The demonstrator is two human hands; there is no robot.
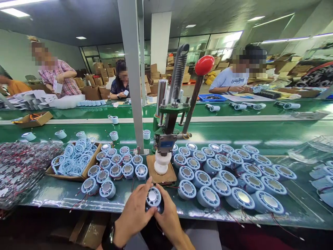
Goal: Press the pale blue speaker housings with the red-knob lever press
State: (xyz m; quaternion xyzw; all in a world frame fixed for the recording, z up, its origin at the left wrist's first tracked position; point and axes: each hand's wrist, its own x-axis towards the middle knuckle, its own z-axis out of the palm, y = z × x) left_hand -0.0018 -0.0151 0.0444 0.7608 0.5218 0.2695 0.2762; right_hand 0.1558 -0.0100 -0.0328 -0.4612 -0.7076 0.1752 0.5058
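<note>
Between both palms I hold a light blue round motor housing [153, 197] with a silver disc on top, over the bench's front edge. My left hand [137, 201] wraps its left side, and a dark band sits on that wrist. My right hand [168, 210] closes round the other side, the thumbs nearly meeting at the front. Just beyond the fingertips stands a hand press with a white plastic head [162, 162] over a brown cardboard pad [152, 173]. Its lever ends in a red knob [204, 65].
Similar housings [208, 196] fill the bench on the right, with thin wires hanging over the edge. More housings [107, 188] stand at left, beside a box [88, 172] of blue rings [75, 158] and a heap of wired parts [23, 170]. Several people work across the green conveyor [247, 130].
</note>
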